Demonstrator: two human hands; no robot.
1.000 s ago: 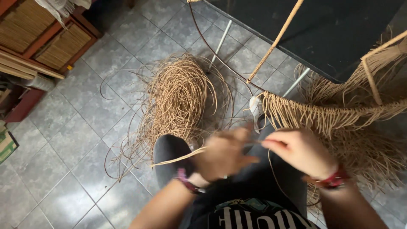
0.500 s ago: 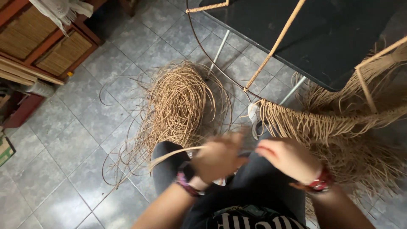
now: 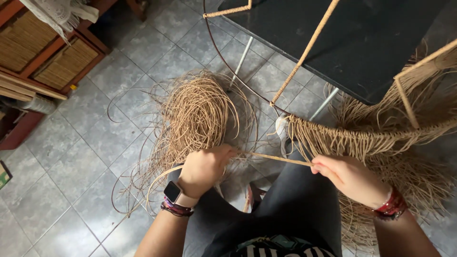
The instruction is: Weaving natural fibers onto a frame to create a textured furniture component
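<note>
1. The cane strand (image 3: 278, 158), thin, flat and tan, runs taut between both hands above the lap.
2. The left hand (image 3: 203, 169) is fisted around one end; the right hand (image 3: 350, 178) pinches the other end with curled fingers.
3. The fringe (image 3: 362, 138) of knotted strands hangs from a wrapped frame (image 3: 304, 50), just beside the right hand.
4. A loose fibre coil (image 3: 197, 116) lies on the grey tiled floor (image 3: 62, 157).
5. A dark table (image 3: 362, 38) stands beyond.
</note>
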